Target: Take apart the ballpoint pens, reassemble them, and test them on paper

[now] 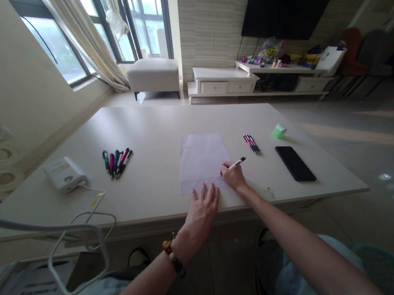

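A sheet of paper (203, 154) lies on the white table (144, 130), with rows of small handwriting along its near edge. My left hand (205, 207) rests flat on that near edge, fingers spread, a beaded bracelet on the wrist. Closed round a white and black pen (238, 162), my right hand (233, 176) sits at the sheet's lower right. The pen's tip is at the paper beside the written lines, partly hidden by the fingers.
Several pens (117, 163) lie in a bunch at left, near a white power bank (65, 174) with a cable (98, 211). More pens (252, 144), a green container (279, 131) and a black phone (295, 163) are at right. A small clear item (270, 192) lies near the front edge.
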### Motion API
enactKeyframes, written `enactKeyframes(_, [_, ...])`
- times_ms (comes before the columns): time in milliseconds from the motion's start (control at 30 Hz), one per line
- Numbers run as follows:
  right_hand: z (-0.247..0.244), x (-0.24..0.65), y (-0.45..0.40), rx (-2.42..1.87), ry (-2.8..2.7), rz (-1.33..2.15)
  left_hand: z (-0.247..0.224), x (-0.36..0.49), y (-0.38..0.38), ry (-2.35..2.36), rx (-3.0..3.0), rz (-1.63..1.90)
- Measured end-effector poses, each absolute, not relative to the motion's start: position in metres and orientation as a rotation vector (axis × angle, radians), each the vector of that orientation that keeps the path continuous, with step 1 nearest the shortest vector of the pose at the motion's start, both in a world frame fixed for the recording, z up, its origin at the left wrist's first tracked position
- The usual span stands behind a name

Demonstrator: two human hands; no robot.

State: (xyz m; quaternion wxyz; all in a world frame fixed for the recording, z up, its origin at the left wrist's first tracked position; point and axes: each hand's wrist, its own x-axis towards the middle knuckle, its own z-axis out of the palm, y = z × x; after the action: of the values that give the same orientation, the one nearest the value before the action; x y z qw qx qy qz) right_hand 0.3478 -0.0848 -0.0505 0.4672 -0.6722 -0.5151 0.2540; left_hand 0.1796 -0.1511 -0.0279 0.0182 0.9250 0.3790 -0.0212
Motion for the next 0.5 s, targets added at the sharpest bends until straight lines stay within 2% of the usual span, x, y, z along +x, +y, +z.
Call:
enactKeyframes(233, [-0.042,0.361,-0.082,-1.598,-1.134,0.707,-0.029,0.176,-0.145,1.197,2.793,0.137])
enactKeyframes(367, [-0.034,0.390,-0.076,-1.589,-1.076,0.572,-0.026,0.175,-0.127,1.266,2.755,0.219])
enactKeyframes(500, [-0.031,0.428,-0.067,-1.661,-1.240,0.445,-0.027,0.176,-0.104,1.316,2.755,0.244])
